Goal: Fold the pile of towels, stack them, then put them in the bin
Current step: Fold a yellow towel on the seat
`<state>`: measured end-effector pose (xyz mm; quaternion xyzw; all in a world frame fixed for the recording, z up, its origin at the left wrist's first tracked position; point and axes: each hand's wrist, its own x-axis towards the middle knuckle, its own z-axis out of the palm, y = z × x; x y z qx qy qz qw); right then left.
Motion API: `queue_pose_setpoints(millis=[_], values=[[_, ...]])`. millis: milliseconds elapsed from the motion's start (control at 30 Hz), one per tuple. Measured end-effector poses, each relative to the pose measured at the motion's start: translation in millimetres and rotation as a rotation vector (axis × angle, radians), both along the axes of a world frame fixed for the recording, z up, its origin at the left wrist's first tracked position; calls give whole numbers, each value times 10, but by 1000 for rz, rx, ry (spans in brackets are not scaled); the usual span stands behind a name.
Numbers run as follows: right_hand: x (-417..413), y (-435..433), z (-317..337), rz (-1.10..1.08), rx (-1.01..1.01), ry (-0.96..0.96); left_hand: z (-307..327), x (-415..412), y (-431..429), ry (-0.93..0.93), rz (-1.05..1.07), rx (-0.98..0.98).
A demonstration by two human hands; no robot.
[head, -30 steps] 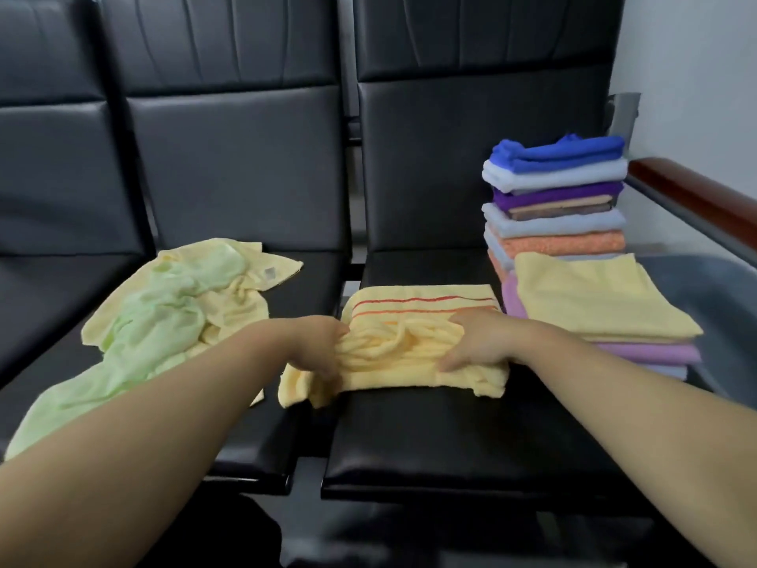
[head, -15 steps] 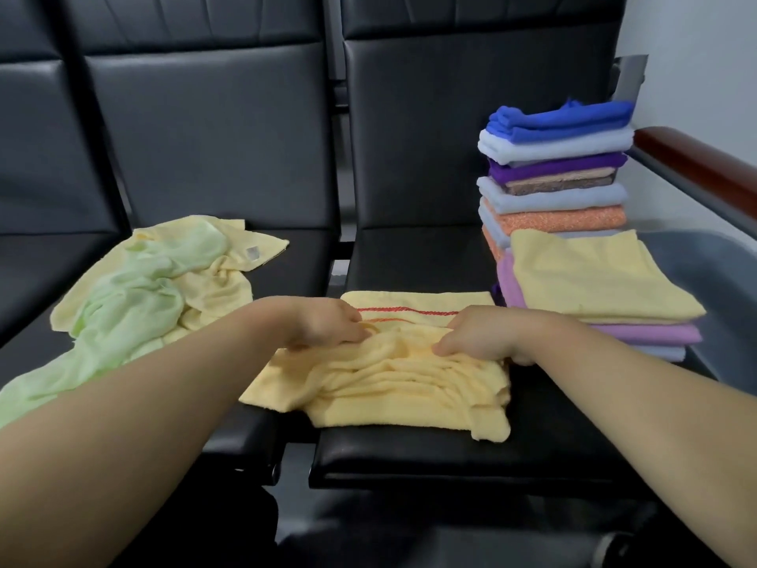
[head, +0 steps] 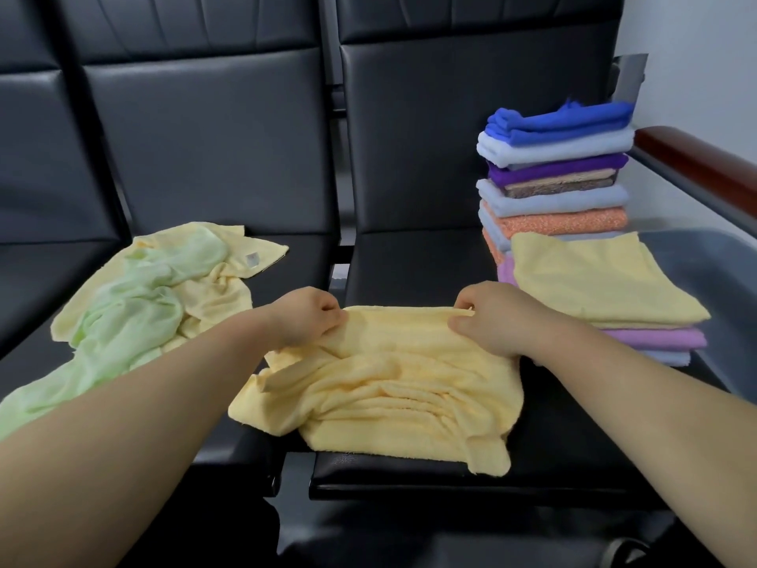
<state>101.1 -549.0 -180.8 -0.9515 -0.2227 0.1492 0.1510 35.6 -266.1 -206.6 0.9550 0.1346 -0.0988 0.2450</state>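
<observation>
Yellow towel (head: 393, 387) rumpled on the black seat (head: 409, 264), its edge pinched in the curled fingers of left hand (head: 305, 317) and right hand (head: 487, 317) and now drawn over the red stripes visible a second ago: first fold apparently made, smoothing and stacking still ahead.

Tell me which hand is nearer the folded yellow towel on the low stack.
Right. The right hand pinches the rumpled yellow towel's far edge just left of the folded yellow towel; the left hand pinches that edge's other end, farther off.
</observation>
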Motion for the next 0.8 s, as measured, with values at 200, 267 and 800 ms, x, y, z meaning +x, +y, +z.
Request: queue_pose_setpoints(millis=[200, 267, 800], values=[[156, 79, -144, -40, -81, -200, -121, 178, 8, -54, 27, 108], [199, 106, -184, -39, -158, -248, -135, 228, 0, -51, 41, 134], [384, 200, -311, -73, -108, -153, -177, 432, -10, -68, -65, -29]])
